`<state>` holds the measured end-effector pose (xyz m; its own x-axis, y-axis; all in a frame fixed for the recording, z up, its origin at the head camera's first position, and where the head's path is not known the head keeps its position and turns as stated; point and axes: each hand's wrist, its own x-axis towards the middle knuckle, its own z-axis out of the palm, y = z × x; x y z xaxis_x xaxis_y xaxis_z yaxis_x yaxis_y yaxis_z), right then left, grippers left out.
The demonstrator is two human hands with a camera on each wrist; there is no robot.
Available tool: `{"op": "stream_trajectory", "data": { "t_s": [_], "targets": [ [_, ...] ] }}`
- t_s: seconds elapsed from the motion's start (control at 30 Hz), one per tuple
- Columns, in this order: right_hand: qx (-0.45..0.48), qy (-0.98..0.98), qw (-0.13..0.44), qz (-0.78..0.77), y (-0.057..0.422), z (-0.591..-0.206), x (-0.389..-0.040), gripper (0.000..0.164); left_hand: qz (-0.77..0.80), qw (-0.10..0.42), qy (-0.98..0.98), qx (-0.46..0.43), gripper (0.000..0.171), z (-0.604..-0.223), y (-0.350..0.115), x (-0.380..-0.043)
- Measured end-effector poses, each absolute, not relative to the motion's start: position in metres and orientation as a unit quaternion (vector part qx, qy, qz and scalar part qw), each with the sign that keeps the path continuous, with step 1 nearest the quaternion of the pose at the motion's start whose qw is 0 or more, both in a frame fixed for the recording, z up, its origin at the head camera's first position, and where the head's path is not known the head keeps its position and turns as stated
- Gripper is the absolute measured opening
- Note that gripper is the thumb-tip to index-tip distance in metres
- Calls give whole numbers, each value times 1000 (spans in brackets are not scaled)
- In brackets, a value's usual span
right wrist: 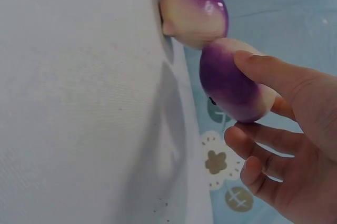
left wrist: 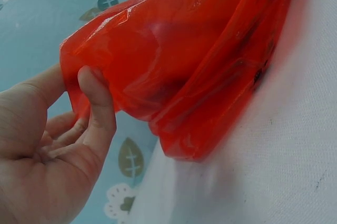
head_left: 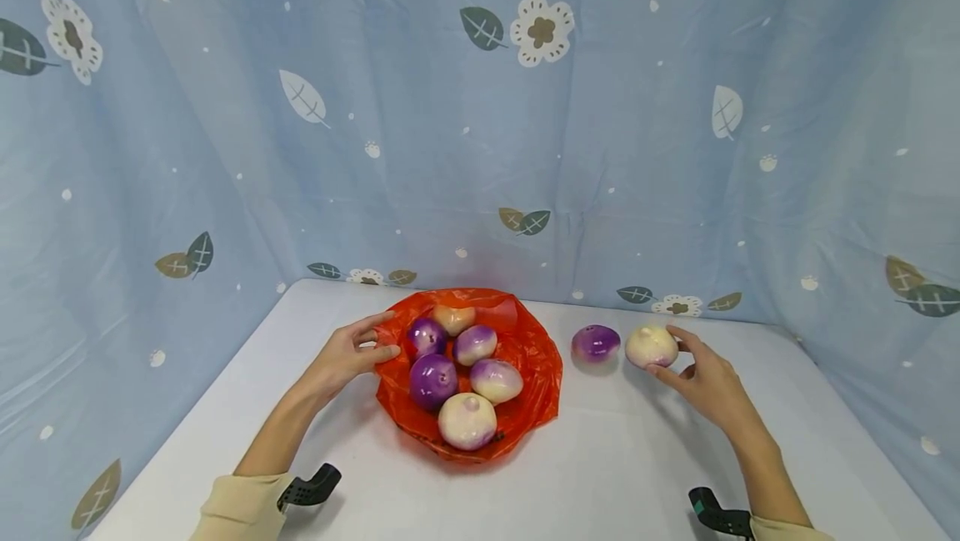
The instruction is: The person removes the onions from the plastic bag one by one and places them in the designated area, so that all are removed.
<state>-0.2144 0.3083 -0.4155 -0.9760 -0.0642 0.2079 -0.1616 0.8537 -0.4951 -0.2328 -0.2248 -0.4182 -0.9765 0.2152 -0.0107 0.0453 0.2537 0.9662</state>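
Bag of thin, glossy red plastic (head_left: 538, 370) sits on the white counter (head_left: 600, 474), left of middle in the head view, mouth spread wide and facing up. Inside it, six glossy turnip-shaped vegetables (head_left: 497, 381), deep purple through cream; the rearmost tinted orange, the nearest mostly cream with its nub upward.

Left hand (head_left: 341, 364) at the bag's left rim: thumb and forefinger nip the plastic between them, remaining fingers loosely bent.

Right hand (head_left: 707, 383) well right of the bag: half spread, thumb and forefinger pinching a round cream-and-purple vegetable (head_left: 651, 347), other fingers bent and apart. Right wrist view shows this one's purple side; it looks raised off the counter.

Just beside it, toward the bag, a rounded purple vegetable with a paler underside (head_left: 596, 343) rests on the counter. Whether the two touch, cannot tell.

Beige sleeves (head_left: 243, 508) on both arms; black strapped device (head_left: 311, 487) at each wrist. Light-blue curtain printed with leaves and flowers (head_left: 420, 141) hangs behind and to both sides.
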Motion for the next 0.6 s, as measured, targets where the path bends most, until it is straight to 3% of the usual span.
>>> {"op": "stream_trajectory", "data": {
  "t_s": [0.6],
  "targets": [
    [52, -962, 63, 262, 304, -438, -221, 81, 603, 76, 790, 79, 66, -420, -225, -233]
  ]
}}
